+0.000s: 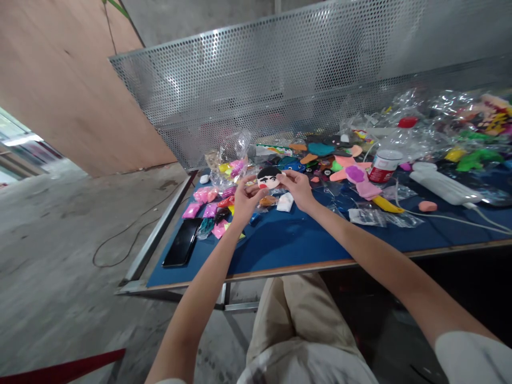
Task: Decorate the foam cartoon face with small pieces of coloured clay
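Observation:
Between my two hands, a little above the blue tabletop, is a small flat clay face with black hair, dark eyes and a red cheek patch. My left hand pinches its left edge with thumb and fingers. At the opposite edge, my right hand grips it the same way. Just below the face lie a white packet and a brown lump. Several small bags of coloured clay, including a pink one, lie left of my left hand.
A black phone rests near the table's left edge. To the right stand a red-capped bottle and a white power strip with a trailing cord. Coloured clay shapes, such as a yellow piece, and crinkled plastic line the back before a perforated metal panel.

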Action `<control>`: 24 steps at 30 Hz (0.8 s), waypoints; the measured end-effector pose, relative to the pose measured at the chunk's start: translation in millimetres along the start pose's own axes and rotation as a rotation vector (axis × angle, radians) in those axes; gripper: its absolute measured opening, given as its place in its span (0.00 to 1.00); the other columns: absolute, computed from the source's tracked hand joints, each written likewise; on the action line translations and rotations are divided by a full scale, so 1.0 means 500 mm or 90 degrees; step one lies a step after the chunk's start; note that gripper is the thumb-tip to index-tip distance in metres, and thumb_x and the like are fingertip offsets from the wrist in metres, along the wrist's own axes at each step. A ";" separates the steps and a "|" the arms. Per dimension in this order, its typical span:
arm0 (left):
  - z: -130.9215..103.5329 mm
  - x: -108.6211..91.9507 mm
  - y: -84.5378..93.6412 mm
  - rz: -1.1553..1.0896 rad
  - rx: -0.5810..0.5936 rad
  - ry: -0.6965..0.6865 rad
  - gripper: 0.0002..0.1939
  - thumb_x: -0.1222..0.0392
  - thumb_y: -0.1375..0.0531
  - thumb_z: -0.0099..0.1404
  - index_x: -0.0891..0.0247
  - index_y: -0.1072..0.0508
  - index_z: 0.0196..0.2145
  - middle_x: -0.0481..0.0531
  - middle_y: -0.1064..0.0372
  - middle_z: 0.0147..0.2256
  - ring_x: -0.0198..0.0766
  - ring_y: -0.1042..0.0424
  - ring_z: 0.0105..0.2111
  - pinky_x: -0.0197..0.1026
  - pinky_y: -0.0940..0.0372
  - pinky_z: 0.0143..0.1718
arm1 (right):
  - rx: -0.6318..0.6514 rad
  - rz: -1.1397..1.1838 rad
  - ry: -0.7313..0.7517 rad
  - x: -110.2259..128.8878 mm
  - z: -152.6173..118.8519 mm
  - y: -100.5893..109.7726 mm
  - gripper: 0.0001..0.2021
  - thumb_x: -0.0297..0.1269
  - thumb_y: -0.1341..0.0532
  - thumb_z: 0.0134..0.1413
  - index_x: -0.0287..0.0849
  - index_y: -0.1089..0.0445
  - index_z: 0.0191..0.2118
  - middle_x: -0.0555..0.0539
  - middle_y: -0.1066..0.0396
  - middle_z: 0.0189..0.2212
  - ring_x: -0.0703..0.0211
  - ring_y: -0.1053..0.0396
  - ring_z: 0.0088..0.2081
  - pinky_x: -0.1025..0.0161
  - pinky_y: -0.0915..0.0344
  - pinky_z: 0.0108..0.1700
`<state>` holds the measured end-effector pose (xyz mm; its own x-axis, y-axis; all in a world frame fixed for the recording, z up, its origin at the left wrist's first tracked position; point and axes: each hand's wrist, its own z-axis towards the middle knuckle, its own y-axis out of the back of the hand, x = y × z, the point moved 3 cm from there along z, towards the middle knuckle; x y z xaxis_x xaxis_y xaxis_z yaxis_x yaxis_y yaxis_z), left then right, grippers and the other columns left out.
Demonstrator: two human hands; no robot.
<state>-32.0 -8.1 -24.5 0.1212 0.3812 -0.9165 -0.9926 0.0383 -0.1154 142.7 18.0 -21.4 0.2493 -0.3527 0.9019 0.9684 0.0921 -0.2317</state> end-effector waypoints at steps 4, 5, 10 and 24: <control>-0.003 -0.003 0.002 0.059 0.055 0.041 0.35 0.51 0.23 0.51 0.61 0.30 0.52 0.51 0.19 0.36 0.41 0.18 0.34 0.40 0.24 0.36 | 0.024 -0.097 0.030 0.026 0.003 0.011 0.23 0.61 0.26 0.42 0.45 0.25 0.30 0.48 0.23 0.28 0.55 0.24 0.32 0.58 0.25 0.37; -0.005 -0.002 0.002 0.075 0.078 0.055 0.35 0.51 0.23 0.51 0.61 0.29 0.53 0.50 0.20 0.35 0.40 0.19 0.33 0.40 0.25 0.35 | 0.044 -0.117 0.025 0.032 0.003 0.013 0.23 0.61 0.26 0.42 0.45 0.25 0.30 0.48 0.23 0.27 0.55 0.24 0.31 0.59 0.26 0.36; -0.015 0.000 0.003 0.180 0.228 0.088 0.38 0.51 0.22 0.50 0.63 0.28 0.55 0.51 0.21 0.36 0.40 0.21 0.32 0.41 0.25 0.34 | 0.178 -0.157 -0.056 0.044 -0.021 0.036 0.22 0.56 0.24 0.41 0.42 0.24 0.31 0.48 0.23 0.26 0.55 0.24 0.29 0.58 0.25 0.34; -0.017 0.000 -0.003 0.514 0.372 -0.156 0.34 0.55 0.28 0.64 0.54 0.31 0.65 0.50 0.17 0.40 0.41 0.17 0.42 0.42 0.25 0.50 | 0.148 -0.111 -0.126 0.008 -0.090 0.106 0.23 0.54 0.21 0.39 0.42 0.21 0.35 0.45 0.18 0.34 0.50 0.20 0.37 0.50 0.18 0.44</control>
<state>-30.2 -15.8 -27.6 -0.5250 0.6678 -0.5276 -0.6347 0.1059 0.7655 195.1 -20.4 -46.6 0.0533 -0.1972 0.9789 0.9646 0.2637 0.0006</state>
